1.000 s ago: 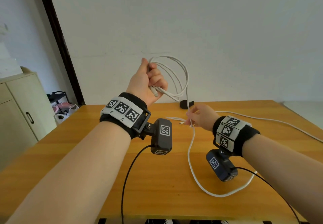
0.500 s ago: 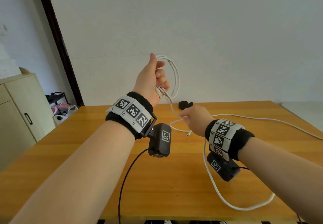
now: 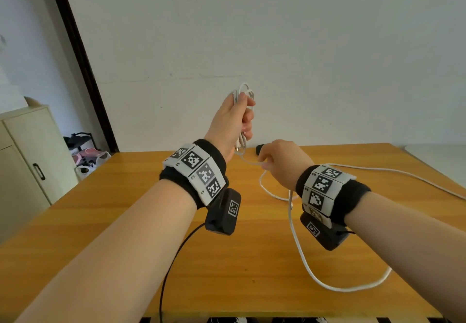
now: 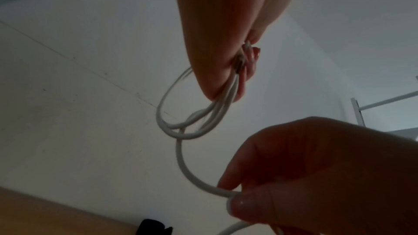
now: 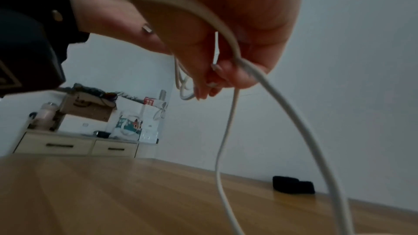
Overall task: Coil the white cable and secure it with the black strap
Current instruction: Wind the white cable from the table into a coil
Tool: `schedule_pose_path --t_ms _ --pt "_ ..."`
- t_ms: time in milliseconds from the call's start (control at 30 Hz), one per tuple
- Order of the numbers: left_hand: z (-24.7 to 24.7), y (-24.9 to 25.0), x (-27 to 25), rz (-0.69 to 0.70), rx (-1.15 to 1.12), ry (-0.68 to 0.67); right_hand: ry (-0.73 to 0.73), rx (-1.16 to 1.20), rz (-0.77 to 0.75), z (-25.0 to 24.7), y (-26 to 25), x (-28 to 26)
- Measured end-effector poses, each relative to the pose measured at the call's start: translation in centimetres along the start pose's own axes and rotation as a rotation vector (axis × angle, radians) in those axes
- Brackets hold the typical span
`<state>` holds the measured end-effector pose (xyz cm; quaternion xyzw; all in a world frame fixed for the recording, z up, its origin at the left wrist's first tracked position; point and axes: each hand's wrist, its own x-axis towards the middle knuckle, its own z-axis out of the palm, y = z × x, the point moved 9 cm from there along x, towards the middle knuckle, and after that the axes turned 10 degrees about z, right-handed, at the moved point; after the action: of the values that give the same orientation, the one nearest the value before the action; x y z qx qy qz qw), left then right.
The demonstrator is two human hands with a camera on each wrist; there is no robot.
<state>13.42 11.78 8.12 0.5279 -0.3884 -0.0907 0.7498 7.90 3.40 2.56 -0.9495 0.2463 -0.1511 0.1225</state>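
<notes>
My left hand (image 3: 243,121) is raised above the far side of the wooden table (image 3: 100,222) and grips several loops of the white cable (image 3: 245,91) in its fist. The loops hang below the fingers in the left wrist view (image 4: 172,124). Just below and to the right, my right hand (image 3: 263,164) pinches the free run of the cable (image 4: 226,192) between thumb and fingers. From there the cable drops to the table and curves in a wide arc (image 3: 353,288) towards the right edge. The black strap (image 5: 294,184) lies at the table's far edge, partly hidden behind my right hand in the head view.
A beige cabinet (image 3: 30,156) stands to the left of the table, with bags and shoes (image 3: 85,151) on the floor behind it. A thin black lead (image 3: 176,259) hangs from the left wrist camera over the table's near edge.
The wide loops at my left hand have closed into a narrow bundle in the fist. My right hand has slid left and up along the cable, nearer the left hand. The slack arc shifted right.
</notes>
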Motion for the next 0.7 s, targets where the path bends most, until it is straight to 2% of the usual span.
schedule_pose_path --t_ms 100,233,333,433,500,600,700 --pt "0.0 -0.6 -0.1 -0.088 -0.120 0.000 0.019 0.093 0.061 -0.7 0.8 0.1" --pt "-0.4 -0.7 0.1 -0.109 -0.157 0.016 -0.042 0.230 0.161 -0.8 1.8 0.8" --pt "-0.5 -0.4 0.0 -0.098 -0.111 -0.007 0.049 0.587 0.211 -2.8 2.7 1.2" --pt "-0.3 -0.2 0.0 -0.092 -0.034 -0.038 0.094 0.951 0.163 -4.4 2.5 1.3" --pt "0.0 -0.4 -0.1 -0.097 0.003 -0.050 0.125 0.971 0.108 -5.3 1.8 1.3" --pt "0.2 -0.9 -0.4 -0.140 -0.027 -0.057 0.217 0.877 0.052 -6.3 1.2 1.5" --pt "0.2 -1.1 -0.7 -0.202 -0.176 -0.054 0.179 0.898 0.083 -5.7 1.7 2.0"
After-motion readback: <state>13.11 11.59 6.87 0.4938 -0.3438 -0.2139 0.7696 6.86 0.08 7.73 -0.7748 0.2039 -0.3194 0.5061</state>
